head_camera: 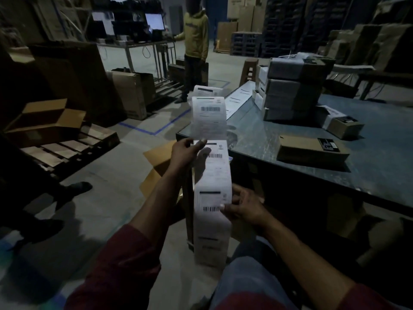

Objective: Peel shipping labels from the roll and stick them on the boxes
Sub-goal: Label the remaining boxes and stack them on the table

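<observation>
Both hands pinch one label strip [211, 175], left hand [186, 151] above right hand [242, 205]; four stacked boxes [292, 90] near the tabletop's [279, 128] far edge.

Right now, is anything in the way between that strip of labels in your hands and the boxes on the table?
Nothing visible blocks it. The left hand and right hand hold the label strip beside the table, and the flat brown box lies in the open, with bare tabletop between it and the table's edge.

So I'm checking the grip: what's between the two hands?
In the head view, only the label strip runs between the left hand and the right hand.
</observation>
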### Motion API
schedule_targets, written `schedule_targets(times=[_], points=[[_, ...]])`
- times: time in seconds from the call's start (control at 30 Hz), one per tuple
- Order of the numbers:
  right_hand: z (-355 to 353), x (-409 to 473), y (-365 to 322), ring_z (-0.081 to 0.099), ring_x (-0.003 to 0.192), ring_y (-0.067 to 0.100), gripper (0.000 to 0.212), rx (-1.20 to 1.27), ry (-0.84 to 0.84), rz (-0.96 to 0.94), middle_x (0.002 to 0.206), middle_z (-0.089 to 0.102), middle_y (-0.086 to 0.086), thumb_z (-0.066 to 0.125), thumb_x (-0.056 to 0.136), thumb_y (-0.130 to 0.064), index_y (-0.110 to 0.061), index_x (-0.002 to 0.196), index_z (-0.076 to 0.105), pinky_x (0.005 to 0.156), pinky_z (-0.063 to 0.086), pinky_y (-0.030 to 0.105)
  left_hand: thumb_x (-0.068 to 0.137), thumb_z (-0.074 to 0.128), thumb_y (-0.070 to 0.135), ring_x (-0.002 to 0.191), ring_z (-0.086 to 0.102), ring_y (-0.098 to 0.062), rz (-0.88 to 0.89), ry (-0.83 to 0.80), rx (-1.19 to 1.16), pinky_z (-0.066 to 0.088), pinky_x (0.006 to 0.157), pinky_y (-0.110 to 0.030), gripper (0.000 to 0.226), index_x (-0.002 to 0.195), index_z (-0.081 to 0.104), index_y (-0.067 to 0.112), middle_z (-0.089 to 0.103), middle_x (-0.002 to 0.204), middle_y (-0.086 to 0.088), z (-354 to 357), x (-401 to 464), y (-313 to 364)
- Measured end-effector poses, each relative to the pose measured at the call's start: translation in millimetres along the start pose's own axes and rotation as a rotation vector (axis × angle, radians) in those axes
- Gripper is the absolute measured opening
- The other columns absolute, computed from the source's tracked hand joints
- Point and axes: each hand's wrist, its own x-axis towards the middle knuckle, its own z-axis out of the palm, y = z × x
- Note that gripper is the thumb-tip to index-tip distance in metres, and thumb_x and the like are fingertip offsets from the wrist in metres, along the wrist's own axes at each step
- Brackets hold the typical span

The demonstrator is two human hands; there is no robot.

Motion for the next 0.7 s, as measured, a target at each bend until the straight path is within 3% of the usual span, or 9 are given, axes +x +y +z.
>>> schedule_targets(times=[0.07, 0.13, 0.2, 0.27, 0.33, 0.4, 0.53, 0.6, 0.7], points=[[-5, 11, -3, 0.077, 0.097, 0.028, 0.052, 0.043, 0.100, -0.026, 0.104, 0.079, 0.015, 0.072, 0.086, 0.013, -0.001, 0.134, 0.058, 0.073, 0.062, 0.031, 0.081, 0.081, 0.063, 0.104, 0.069, -0.045, -0.008, 0.011, 0.056, 0.058, 0.053, -0.034, 0.078, 0.126, 0.064, 0.000, 0.067, 0.115, -0.027, 4, -5, -7], [-8, 20, -9, 0.077, 0.096, 0.030, 0.052, 0.074, 0.183, -0.026, 0.104, 0.078, 0.018, 0.072, 0.086, 0.013, 0.000, 0.135, 0.058, 0.076, 0.064, 0.036, 0.075, 0.082, 0.068, 0.116, 0.065, -0.044, -0.037, -0.026, 0.015, 0.054, 0.053, -0.026, 0.097, 0.142, 0.052, 0.005, 0.056, 0.134, -0.030, 5, -26, -15], [-12, 23, -17, 0.078, 0.092, 0.028, 0.050, 0.107, 0.263, -0.029, 0.102, 0.079, 0.016, 0.072, 0.086, 0.014, -0.001, 0.132, 0.061, 0.077, 0.065, 0.038, 0.073, 0.086, 0.057, 0.116, 0.067, -0.024, -0.072, -0.091, -0.041, 0.056, 0.066, -0.024, 0.093, 0.148, 0.049, 0.018, 0.063, 0.135, -0.008, 5, -50, -30], [-18, 24, -24, 0.078, 0.094, 0.028, 0.044, 0.164, 0.300, -0.030, 0.102, 0.079, 0.015, 0.070, 0.088, 0.014, -0.005, 0.127, 0.063, 0.080, 0.065, 0.040, 0.071, 0.091, 0.041, 0.109, 0.072, -0.017, -0.086, -0.208, -0.041, 0.062, 0.076, -0.031, 0.085, 0.144, 0.052, 0.025, 0.071, 0.122, 0.000, 4, -66, -47], [-23, 27, -30, 0.077, 0.098, 0.032, 0.040, 0.205, 0.314, -0.031, 0.107, 0.078, 0.016, 0.071, 0.089, 0.010, -0.006, 0.125, 0.064, 0.084, 0.064, 0.047, 0.073, 0.094, 0.021, 0.106, 0.075, -0.021, -0.054, -0.272, -0.037, 0.065, 0.082, -0.045, 0.074, 0.137, 0.056, 0.021, 0.077, 0.114, -0.003, 5, -72, -62], [-26, 27, -32, 0.076, 0.101, 0.033, 0.040, 0.218, 0.332, -0.046, 0.113, 0.077, 0.016, 0.074, 0.090, 0.002, -0.007, 0.127, 0.063, 0.084, 0.063, 0.049, 0.077, 0.091, 0.010, 0.104, 0.076, -0.023, -0.040, -0.233, -0.054, 0.065, 0.082, -0.049, 0.065, 0.133, 0.059, 0.016, 0.079, 0.112, -0.003, 9, -71, -61], [-29, 13, -18, 0.074, 0.110, 0.031, 0.056, 0.211, 0.151, 0.028, 0.121, 0.076, 0.011, 0.079, 0.086, -0.008, -0.019, 0.136, 0.057, 0.087, 0.062, 0.047, 0.082, 0.085, 0.002, 0.095, 0.078, -0.017, -0.053, -0.099, -0.184, 0.065, 0.077, -0.038, 0.062, 0.137, 0.057, 0.008, 0.080, 0.100, 0.000, 18, -51, -40], [-30, 4, 0, 0.074, 0.110, 0.029, 0.066, 0.051, 0.027, 0.101, 0.119, 0.076, 0.011, 0.083, 0.082, -0.005, -0.023, 0.138, 0.054, 0.086, 0.062, 0.043, 0.082, 0.085, -0.001, 0.094, 0.078, -0.017, -0.048, -0.035, -0.200, 0.065, 0.080, -0.040, 0.063, 0.137, 0.056, 0.007, 0.079, 0.099, 0.003, 20, -38, -29], [-27, -2, 20, 0.075, 0.107, 0.030, 0.059, -0.089, -0.007, 0.095, 0.113, 0.078, 0.011, 0.083, 0.083, -0.001, -0.017, 0.134, 0.059, 0.083, 0.061, 0.041, 0.083, 0.084, -0.002, 0.096, 0.078, -0.026, -0.036, -0.027, -0.210, 0.066, 0.077, -0.040, 0.063, 0.136, 0.052, 0.008, 0.078, 0.107, -0.014, 25, -31, -14]])
